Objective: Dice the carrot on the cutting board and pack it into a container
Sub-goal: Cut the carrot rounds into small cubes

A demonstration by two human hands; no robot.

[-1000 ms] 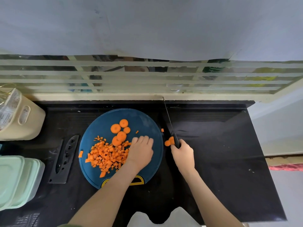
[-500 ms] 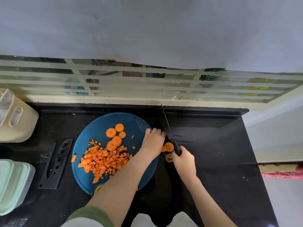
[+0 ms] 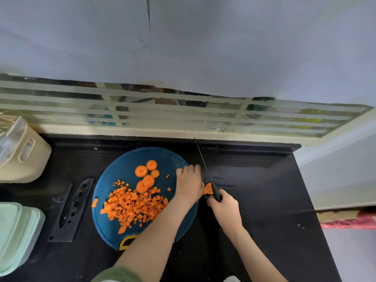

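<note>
A round blue cutting board [image 3: 126, 167] lies on the black counter. A heap of diced carrot [image 3: 132, 206] covers its lower left, and several round carrot slices [image 3: 146, 176] lie above the heap. My right hand [image 3: 223, 208] grips a black-handled knife [image 3: 203, 163], blade pointing away, just off the board's right edge. Carrot slices [image 3: 208, 189] stick to the blade near the handle. My left hand [image 3: 189, 184] rests palm down at the board's right edge, fingers together, touching those slices. Whether it pinches them is hidden.
A black knife sheath [image 3: 71, 210] lies left of the board. Stacked pale green containers [image 3: 16, 235] sit at the left edge, and a cream tub [image 3: 24, 155] stands at the back left. A barred window ledge [image 3: 162, 131] runs behind the counter [image 3: 264, 190].
My left hand has left the diced heap and moved right to the carrot slices on the knife blade. The knife hand has stayed nearly still. The camera has shifted.
</note>
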